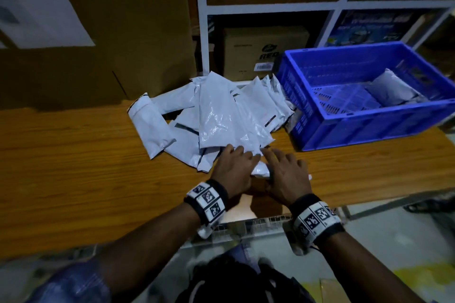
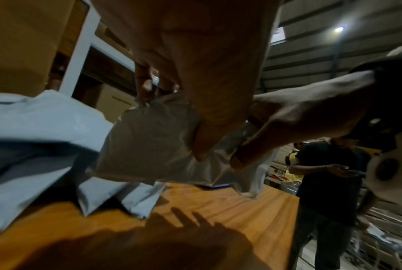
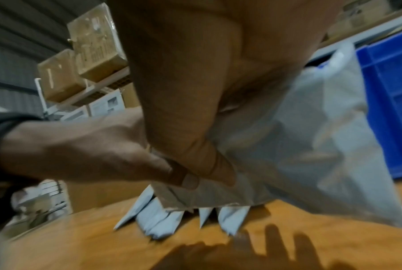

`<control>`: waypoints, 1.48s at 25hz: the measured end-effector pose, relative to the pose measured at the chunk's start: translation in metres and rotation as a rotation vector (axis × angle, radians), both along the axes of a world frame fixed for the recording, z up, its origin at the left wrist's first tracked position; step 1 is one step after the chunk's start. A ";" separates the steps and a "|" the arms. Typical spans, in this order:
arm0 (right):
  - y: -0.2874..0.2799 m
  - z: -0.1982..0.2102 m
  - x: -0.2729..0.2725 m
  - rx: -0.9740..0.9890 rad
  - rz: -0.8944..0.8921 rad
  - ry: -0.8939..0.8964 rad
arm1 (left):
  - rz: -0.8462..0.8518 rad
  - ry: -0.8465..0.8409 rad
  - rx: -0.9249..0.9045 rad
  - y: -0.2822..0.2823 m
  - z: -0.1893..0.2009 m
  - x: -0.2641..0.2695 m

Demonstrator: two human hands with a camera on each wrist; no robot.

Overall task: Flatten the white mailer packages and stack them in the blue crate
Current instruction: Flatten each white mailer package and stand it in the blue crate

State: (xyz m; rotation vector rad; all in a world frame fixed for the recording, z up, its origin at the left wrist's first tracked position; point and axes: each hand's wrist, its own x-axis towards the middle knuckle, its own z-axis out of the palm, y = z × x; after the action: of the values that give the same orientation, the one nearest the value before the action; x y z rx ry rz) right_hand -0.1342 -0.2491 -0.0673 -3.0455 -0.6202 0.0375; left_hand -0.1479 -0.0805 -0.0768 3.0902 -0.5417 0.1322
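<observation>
A loose pile of white mailer packages [image 1: 157,125] lies on the wooden table [image 1: 73,167], left of the blue crate [image 1: 357,128]. One large glossy mailer [image 1: 221,118] lies on top of the pile. My left hand [image 1: 240,155] and right hand [image 1: 273,157] sit side by side at its near end, each pinching it between thumb and fingers. The left wrist view shows that mailer [image 2: 149,146] bunched and raised off the table; in the right wrist view the same mailer [image 3: 299,155] hangs in front of the crate [image 3: 389,109]. Inside the crate lies a white mailer [image 1: 391,91].
A white shelf rack [image 1: 270,6] with cardboard boxes stands behind the table, and a tall cardboard box [image 1: 110,32] stands at the back left. Another person [image 2: 322,173] stands beyond the table's right end. Bare wood shows left of the pile.
</observation>
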 end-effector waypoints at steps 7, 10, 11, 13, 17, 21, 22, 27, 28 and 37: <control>-0.015 -0.046 -0.014 -0.072 0.167 0.111 | 0.280 0.173 -0.013 -0.028 -0.044 -0.049; -0.026 -0.080 -0.026 0.019 0.174 0.199 | 0.319 0.270 -0.054 -0.037 -0.069 -0.058; -0.031 -0.091 -0.032 0.070 0.179 0.245 | 0.329 0.287 -0.066 -0.040 -0.077 -0.062; -0.034 -0.106 -0.040 0.177 0.181 0.283 | 0.352 0.284 -0.111 -0.042 -0.083 -0.069; -0.034 -0.118 -0.050 0.212 0.147 0.241 | 0.359 0.183 -0.103 -0.050 -0.086 -0.074; -0.030 -0.123 -0.050 0.171 0.138 0.239 | 0.436 0.195 -0.144 -0.060 -0.091 -0.068; -0.030 -0.123 -0.049 0.167 0.148 0.256 | 0.447 0.206 -0.171 -0.060 -0.097 -0.070; -0.038 -0.113 -0.047 0.218 0.187 0.295 | 0.439 0.217 -0.304 -0.053 -0.124 -0.086; -0.037 -0.107 -0.045 0.236 0.154 0.288 | 0.434 0.210 -0.310 -0.053 -0.126 -0.087; -0.023 -0.121 -0.047 0.160 0.079 0.239 | 0.363 0.101 -0.445 -0.051 -0.129 -0.093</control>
State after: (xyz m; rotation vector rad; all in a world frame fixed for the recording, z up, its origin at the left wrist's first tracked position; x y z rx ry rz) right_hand -0.1811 -0.2725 -0.1886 -2.8036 -0.6867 0.3317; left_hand -0.2412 -0.1313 -0.2059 2.7008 0.0558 0.0808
